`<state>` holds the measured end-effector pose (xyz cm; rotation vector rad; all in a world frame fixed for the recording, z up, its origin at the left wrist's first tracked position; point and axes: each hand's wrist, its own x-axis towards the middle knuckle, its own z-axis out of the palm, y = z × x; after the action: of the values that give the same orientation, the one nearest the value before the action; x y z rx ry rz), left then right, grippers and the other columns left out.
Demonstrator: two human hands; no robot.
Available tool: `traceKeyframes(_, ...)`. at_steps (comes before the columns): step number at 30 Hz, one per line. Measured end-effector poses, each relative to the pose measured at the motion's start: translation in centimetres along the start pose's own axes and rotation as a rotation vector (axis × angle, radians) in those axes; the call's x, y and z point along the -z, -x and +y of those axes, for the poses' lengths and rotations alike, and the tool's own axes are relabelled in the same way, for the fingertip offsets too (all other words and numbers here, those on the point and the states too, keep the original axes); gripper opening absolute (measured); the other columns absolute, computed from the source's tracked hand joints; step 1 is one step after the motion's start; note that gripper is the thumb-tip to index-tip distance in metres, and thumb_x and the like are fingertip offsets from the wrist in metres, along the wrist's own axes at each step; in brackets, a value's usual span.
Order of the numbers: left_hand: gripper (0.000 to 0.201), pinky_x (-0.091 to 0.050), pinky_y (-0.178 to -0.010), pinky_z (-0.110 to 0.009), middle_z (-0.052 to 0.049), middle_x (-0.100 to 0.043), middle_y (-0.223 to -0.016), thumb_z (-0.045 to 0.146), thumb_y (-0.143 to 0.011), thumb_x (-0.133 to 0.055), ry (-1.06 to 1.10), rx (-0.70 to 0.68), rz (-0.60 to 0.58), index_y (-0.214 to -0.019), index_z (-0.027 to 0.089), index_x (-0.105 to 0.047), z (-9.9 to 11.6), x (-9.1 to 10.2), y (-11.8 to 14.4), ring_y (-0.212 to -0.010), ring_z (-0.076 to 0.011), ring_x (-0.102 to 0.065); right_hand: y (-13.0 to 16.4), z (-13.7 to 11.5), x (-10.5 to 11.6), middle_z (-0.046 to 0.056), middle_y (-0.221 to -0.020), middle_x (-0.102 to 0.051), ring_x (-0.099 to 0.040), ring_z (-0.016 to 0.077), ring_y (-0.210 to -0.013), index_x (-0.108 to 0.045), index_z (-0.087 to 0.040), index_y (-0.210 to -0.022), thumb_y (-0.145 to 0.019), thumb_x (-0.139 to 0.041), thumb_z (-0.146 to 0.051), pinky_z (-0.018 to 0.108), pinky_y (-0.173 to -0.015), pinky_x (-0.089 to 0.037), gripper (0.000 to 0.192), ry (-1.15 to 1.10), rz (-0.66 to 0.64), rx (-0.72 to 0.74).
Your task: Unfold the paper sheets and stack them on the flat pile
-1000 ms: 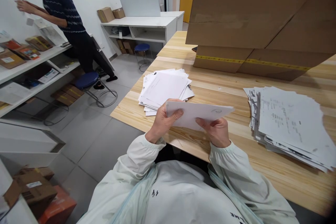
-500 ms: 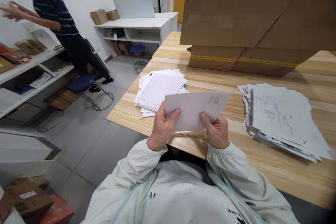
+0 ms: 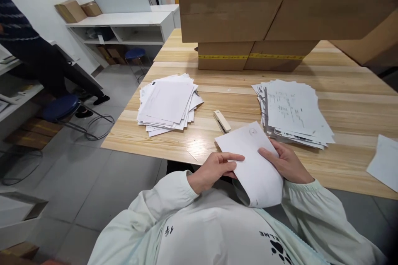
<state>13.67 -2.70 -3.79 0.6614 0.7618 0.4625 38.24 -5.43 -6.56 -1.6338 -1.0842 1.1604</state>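
A white sheet of paper [image 3: 253, 157] with a small round mark near its top is tilted over the table's front edge, its lower end curling down towards me. My right hand [image 3: 287, 161] grips its right side, thumb on top and fingers beneath. At the left edge, my left hand [image 3: 216, 168] pinches the sheet, one finger stretched across its face. Just beyond the paper lies a cream stapler [image 3: 222, 121]. One messy pile of papers [image 3: 169, 101] is on the left, and another stack of printed papers [image 3: 292, 107] is on the right.
Large cardboard boxes [image 3: 230, 8] are stacked at the back of the wooden table [image 3: 217, 85]. A loose sheet [image 3: 385, 163] lies at the far right. To the left are a blue stool [image 3: 62, 107], white shelving [image 3: 137, 18] and a standing person [image 3: 34, 54], partly cut off.
The held sheet has turned and come lower and right, with both hands shifting their grip. My view has swung right, bringing the stapler and the loose sheet into sight.
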Motion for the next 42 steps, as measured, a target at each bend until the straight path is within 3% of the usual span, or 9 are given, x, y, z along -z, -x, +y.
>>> traceKeyframes(5,0.038,-0.056,-0.081,-0.029,-0.007,-0.072,-0.089,0.016,-0.067,-0.083,0.030,0.039,0.007,-0.104,0.012,-0.076,0.2,-0.9,-2.6,-0.078,-0.0130,-0.067,-0.8,1.9,1.5,0.007,-0.105,-0.077,-0.071,0.0207,-0.081,-0.070,-0.021,-0.113,-0.070,-0.081,-0.053,0.031,-0.068,-0.059,0.055,-0.055,0.076,-0.075)
traceKeyframes(11,0.043,-0.058,-0.069,-0.029,-0.004,-0.070,-0.077,0.003,-0.070,-0.068,0.011,0.121,0.151,-0.111,0.012,-0.072,0.5,-0.9,-4.6,-0.068,-0.0129,-0.067,-2.2,2.1,1.6,0.007,-0.109,-0.076,-0.072,0.0222,-0.085,-0.070,-0.022,-0.116,-0.071,-0.081,-0.053,0.034,-0.072,-0.060,0.055,-0.050,0.068,-0.047)
traceKeyframes(22,0.052,-0.057,-0.063,-0.028,-0.002,-0.068,-0.070,0.001,-0.067,-0.064,-0.009,0.185,0.188,-0.118,0.013,-0.069,0.7,-1.2,-4.6,-0.061,-0.0128,-0.065,-2.1,2.1,1.9,0.009,-0.117,-0.073,-0.070,0.0262,-0.098,-0.067,-0.022,-0.122,-0.074,-0.077,-0.056,0.040,-0.082,-0.060,0.060,0.089,0.032,0.011)
traceKeyframes(25,0.050,-0.055,-0.068,-0.025,-0.002,-0.069,-0.072,-0.002,-0.067,-0.062,0.004,0.120,0.198,-0.114,0.011,-0.069,0.7,-1.2,-5.0,-0.064,-0.0107,-0.065,-2.3,2.1,1.7,0.009,-0.118,-0.073,-0.071,0.0260,-0.098,-0.066,-0.021,-0.122,-0.076,-0.073,-0.058,0.039,-0.081,-0.059,0.059,0.140,0.057,0.058)
traceKeyframes(29,0.047,-0.053,-0.071,-0.024,-0.004,-0.070,-0.077,-0.006,-0.065,-0.062,0.025,0.051,0.223,-0.110,0.007,-0.069,0.8,-0.8,-5.6,-0.066,-0.0099,-0.064,-1.8,0.2,3.0,0.006,-0.095,-0.077,-0.069,0.0240,-0.073,-0.060,-0.024,-0.135,-0.081,-0.065,-0.056,0.035,-0.062,-0.051,0.063,0.602,0.107,0.219)
traceKeyframes(33,0.048,-0.053,-0.068,-0.024,-0.003,-0.068,-0.071,-0.007,-0.066,-0.059,0.037,0.068,0.218,-0.112,0.006,-0.068,1.0,-0.6,-5.7,-0.062,-0.0090,-0.062,-0.9,-5.8,4.2,0.008,-0.094,-0.076,-0.065,0.0252,-0.069,-0.058,-0.024,-0.138,-0.093,-0.050,-0.054,0.034,-0.054,-0.035,0.055,1.129,0.296,0.498)
traceKeyframes(35,0.048,-0.053,-0.067,-0.023,-0.002,-0.068,-0.070,-0.007,-0.066,-0.059,0.042,0.073,0.208,-0.112,0.006,-0.068,1.1,-0.6,-5.7,-0.061,-0.0092,-0.063,-1.7,-9.1,3.0,0.009,-0.099,-0.075,-0.067,0.0262,-0.083,-0.062,-0.021,-0.133,-0.099,-0.041,-0.048,0.036,-0.063,-0.041,0.048,1.154,0.281,0.696)
traceKeyframes(38,0.046,-0.053,-0.064,-0.023,-0.003,-0.069,-0.069,-0.006,-0.066,-0.058,0.061,0.065,0.189,-0.110,0.006,-0.067,1.1,-0.6,-5.8,-0.060,-0.0099,-0.063,-5.3,-12.0,-1.7,0.011,-0.109,-0.074,-0.064,0.0270,-0.101,-0.066,-0.016,-0.124,-0.102,-0.039,-0.039,0.039,-0.082,-0.048,0.042,1.031,0.058,0.920)
traceKeyframes(42,0.042,-0.055,-0.063,-0.024,-0.003,-0.069,-0.068,-0.005,-0.064,-0.059,0.088,0.061,0.200,-0.104,0.006,-0.068,0.8,-0.5,-6.2,-0.060,-0.0113,-0.064,-11.6,-10.9,-9.6,0.015,-0.126,-0.067,-0.055,0.0291,-0.116,-0.064,-0.012,-0.127,-0.103,-0.037,-0.036,0.046,-0.100,-0.044,0.044,0.968,-0.212,0.973)
